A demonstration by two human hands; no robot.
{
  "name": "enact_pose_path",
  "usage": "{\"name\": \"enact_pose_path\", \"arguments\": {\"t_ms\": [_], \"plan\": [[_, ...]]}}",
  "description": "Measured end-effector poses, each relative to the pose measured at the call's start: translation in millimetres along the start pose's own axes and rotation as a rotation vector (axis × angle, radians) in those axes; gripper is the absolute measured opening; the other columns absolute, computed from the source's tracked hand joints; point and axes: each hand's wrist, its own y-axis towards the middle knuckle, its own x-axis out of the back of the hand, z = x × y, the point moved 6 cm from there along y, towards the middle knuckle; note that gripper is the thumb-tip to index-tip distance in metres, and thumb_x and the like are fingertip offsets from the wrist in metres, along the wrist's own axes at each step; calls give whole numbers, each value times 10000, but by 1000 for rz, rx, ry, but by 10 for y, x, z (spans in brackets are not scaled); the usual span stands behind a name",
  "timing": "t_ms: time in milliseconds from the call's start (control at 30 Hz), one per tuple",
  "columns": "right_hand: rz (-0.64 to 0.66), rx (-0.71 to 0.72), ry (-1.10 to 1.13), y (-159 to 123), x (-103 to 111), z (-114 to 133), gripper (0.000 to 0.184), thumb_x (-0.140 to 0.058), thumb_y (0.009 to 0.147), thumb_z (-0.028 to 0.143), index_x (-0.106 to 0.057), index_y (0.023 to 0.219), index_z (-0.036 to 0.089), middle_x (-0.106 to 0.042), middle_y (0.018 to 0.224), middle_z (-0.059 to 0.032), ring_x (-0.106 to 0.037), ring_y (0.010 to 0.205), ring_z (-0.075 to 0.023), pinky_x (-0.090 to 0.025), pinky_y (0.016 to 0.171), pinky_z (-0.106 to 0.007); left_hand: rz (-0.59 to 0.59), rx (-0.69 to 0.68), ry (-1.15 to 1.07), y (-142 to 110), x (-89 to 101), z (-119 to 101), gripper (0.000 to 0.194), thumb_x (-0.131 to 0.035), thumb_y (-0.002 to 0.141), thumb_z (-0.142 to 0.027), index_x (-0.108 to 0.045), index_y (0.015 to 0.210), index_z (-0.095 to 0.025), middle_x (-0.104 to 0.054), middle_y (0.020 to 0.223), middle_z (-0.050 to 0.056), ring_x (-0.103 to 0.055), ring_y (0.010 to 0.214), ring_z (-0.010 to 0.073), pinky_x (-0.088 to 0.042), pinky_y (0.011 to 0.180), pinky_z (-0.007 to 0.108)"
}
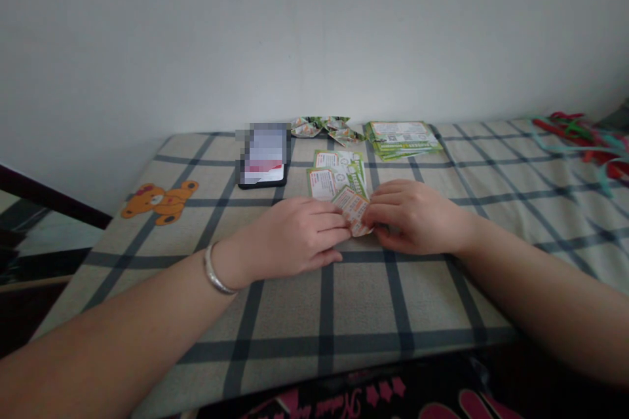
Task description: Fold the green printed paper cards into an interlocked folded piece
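A small piece of printed orange-and-white paper [352, 207] with a green edge is held between my two hands, partly folded, low over the tablecloth. My left hand [302, 236], with a silver bangle at the wrist, has its fingers pressed together along the paper's left edge. On the opposite side my right hand [415, 216] is closed, pinching the right edge between thumb and fingers. Just behind the paper lie flat green-and-white printed cards [328, 182], overlapping each other. The fingers hide part of the held paper.
Folded printed pieces [322, 127] lie by the wall, beside a stack of flat cards [405, 137]. A phone [264, 154] rests left of them. A bear-shaped sticker [160, 203] is at the left, and tangled coloured strips [584, 137] are at the right on the checked tablecloth [275, 321].
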Motion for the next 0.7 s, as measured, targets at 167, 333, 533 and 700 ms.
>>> {"name": "enact_pose_path", "arguments": {"t_ms": [167,333,533,700], "plan": [[15,-23,56,-16,1,7,109,-532,810,175,-641,802,184,-611,717,-16,-520,672,-142,-376,640,-290,28,21,-39,-6,-5,29,264,-603,911,-300,-658,1139,-177,-693,1141,73,-621,1076,244,-529,931,418],[30,-42,114,-21,-8,-20,105,-535,788,157,-634,803,191,-609,723,-11,-520,677,-136,-369,629,-278,6,59,-37,-21,-2,65,239,-640,883,-284,-669,1109,-211,-669,1096,81,-613,1057,246,-529,901,429],[88,-51,193,-12,0,-19,97,-515,817,160,-608,811,186,-620,771,-30,-553,746,-148,-390,662,-282,21,78,-78,-25,-8,96,228,-629,893,-289,-679,1107,-225,-658,1107,80,-603,1076,244,-518,918,423],[92,-118,266,-27,4,-73,131,-509,860,192,-637,884,171,-626,765,-22,-537,692,-133,-381,639,-276,33,96,-111,-55,-39,150,246,-588,925,-278,-685,1151,-289,-637,1156,79,-591,1107,241,-510,938,436]]}}
